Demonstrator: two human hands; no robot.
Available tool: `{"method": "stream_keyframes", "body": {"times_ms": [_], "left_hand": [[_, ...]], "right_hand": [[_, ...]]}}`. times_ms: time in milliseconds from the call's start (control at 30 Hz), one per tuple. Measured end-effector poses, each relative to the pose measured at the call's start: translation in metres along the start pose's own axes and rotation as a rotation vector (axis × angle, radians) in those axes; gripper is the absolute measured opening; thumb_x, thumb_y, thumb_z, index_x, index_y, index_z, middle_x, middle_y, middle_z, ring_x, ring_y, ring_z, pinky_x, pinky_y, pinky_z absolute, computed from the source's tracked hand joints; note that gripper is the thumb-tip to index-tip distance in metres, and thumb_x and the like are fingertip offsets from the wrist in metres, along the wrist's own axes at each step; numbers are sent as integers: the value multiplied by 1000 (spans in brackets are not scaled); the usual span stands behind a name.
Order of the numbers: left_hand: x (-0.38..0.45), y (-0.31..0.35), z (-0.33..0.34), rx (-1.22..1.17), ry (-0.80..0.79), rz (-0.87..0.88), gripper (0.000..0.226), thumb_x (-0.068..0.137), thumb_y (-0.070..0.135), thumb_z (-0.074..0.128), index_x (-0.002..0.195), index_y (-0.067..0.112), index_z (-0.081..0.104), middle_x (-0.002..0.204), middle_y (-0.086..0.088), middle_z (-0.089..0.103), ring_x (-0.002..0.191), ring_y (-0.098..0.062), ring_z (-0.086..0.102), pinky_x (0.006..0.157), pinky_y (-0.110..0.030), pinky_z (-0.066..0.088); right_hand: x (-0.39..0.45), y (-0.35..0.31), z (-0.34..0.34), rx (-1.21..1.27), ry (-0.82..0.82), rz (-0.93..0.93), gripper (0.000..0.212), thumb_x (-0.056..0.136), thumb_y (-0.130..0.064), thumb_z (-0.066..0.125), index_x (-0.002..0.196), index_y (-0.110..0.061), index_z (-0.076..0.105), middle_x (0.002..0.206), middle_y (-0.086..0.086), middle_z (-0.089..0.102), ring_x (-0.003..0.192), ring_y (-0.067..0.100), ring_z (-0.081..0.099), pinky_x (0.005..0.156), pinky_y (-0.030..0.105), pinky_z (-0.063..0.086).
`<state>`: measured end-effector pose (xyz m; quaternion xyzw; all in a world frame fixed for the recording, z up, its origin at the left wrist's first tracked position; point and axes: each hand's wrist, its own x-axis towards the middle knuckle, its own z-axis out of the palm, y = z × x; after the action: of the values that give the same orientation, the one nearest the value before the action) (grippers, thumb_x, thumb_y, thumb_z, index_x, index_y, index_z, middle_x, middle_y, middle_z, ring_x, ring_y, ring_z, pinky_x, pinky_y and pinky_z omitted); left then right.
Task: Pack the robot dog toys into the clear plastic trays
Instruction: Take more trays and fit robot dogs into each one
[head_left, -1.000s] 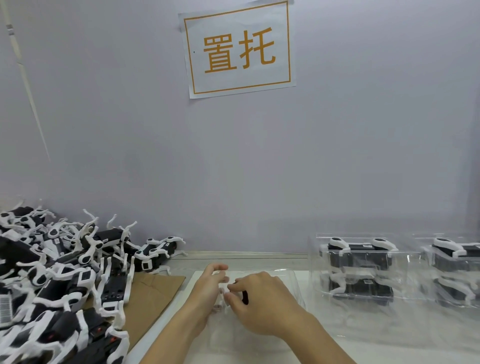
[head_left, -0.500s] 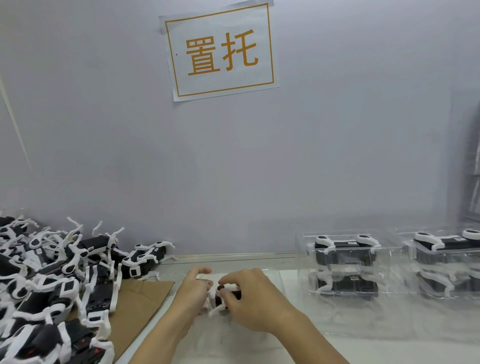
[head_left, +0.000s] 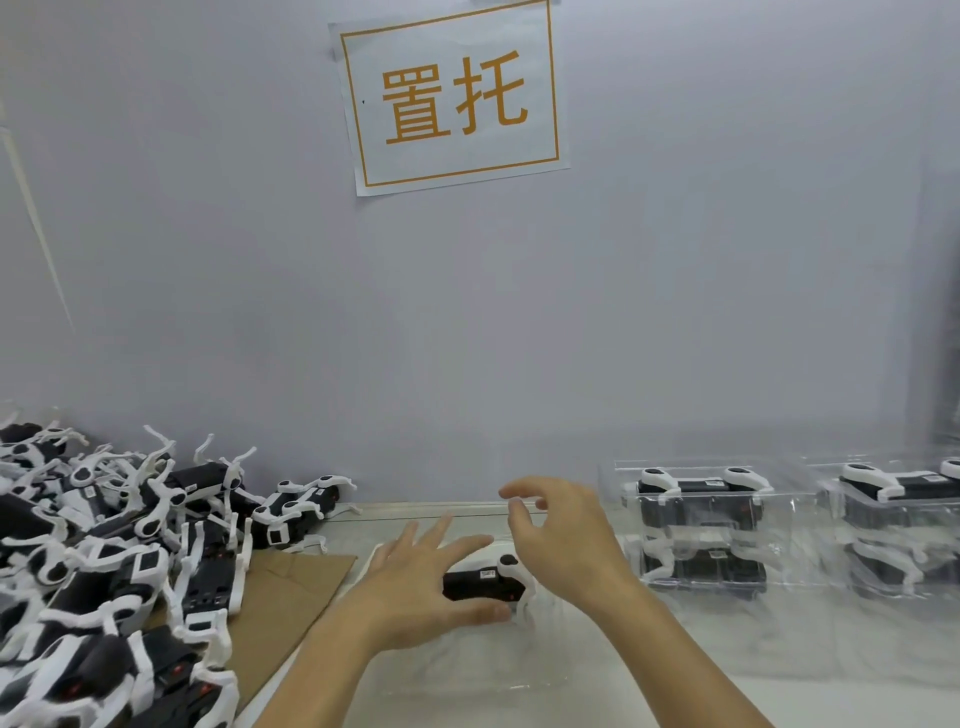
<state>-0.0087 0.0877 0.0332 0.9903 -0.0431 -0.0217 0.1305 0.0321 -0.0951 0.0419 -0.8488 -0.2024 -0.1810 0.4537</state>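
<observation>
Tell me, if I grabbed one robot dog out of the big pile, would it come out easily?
Probably not cleanly. In the pile the thin white legs stick out and cross each other, so they would likely snag and drag neighbours along. Those legs look slender, so they may bend or snap if yanked. The blocky black bodies seem stiff.

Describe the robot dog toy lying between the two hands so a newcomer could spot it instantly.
Find the paper sign with orange characters on the wall and drop straight down to the table. There, between the left hand and right hand, lies a single robot dog toy on clear plastic. Unlike the heaped toys at left or the ones in closed trays at right, it lies alone.
</observation>
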Motion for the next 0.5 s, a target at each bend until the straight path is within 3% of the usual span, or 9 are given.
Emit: {"method": "stream_keyframes", "body": {"times_ms": [67, 200, 267, 333, 400, 500], "left_hand": [[-2, -1, -2, 11, -50, -32, 108, 45, 103, 39, 144, 65, 18, 165, 11, -7, 152, -22, -13, 122, -49, -5], [-6, -5, -8, 75, -152, -99, 109, 44, 89, 62, 141, 68, 17, 164, 17, -10, 151, -20, -16, 122, -48, -3], [-6, -8, -10, 121, -130, -101, 106, 47, 82, 65, 141, 67, 19, 162, 16, 5, 149, -21, -1, 120, -45, 6], [-6, -11, -10, 131, -58, -90, 99, 51, 80, 62, 141, 62, 26, 148, 13, 25, 135, -18, 18, 110, -37, 18], [-7, -12, -10, 117, -19, -80, 96, 52, 81, 59, 141, 59, 30, 131, 15, 31, 121, -15, 25, 101, -33, 22], [-10, -13, -15, 52, 6, -80, 92, 50, 81, 59, 136, 60, 35, 121, 15, 33, 119, -14, 29, 101, -32, 25]], "right_hand": [[0, 0, 1, -6, -5, 5, 21, 92, -31, 55, 104, -35, 71, 105, -26, 66, 100, -2, 56, 90, 22, 47], [0, 2, 2, -11, -21, 20, 21, 91, -33, 55, 103, -36, 72, 105, -26, 67, 99, -3, 57, 88, 20, 46], [0, 3, 4, -6, -38, 28, 21, 90, -34, 54, 102, -37, 71, 105, -27, 66, 99, -3, 56, 87, 20, 45], [-2, 2, 5, 7, -51, 27, 20, 90, -34, 54, 100, -39, 70, 105, -27, 65, 101, -4, 56, 89, 20, 45], [-2, 0, 6, 21, -51, 10, 20, 89, -35, 53, 100, -39, 70, 105, -27, 65, 101, -4, 56, 90, 21, 46], [-1, -6, 5, 40, -22, -29, 19, 90, -33, 54, 101, -38, 70, 107, -26, 66, 100, -4, 55, 91, 21, 45]]}}
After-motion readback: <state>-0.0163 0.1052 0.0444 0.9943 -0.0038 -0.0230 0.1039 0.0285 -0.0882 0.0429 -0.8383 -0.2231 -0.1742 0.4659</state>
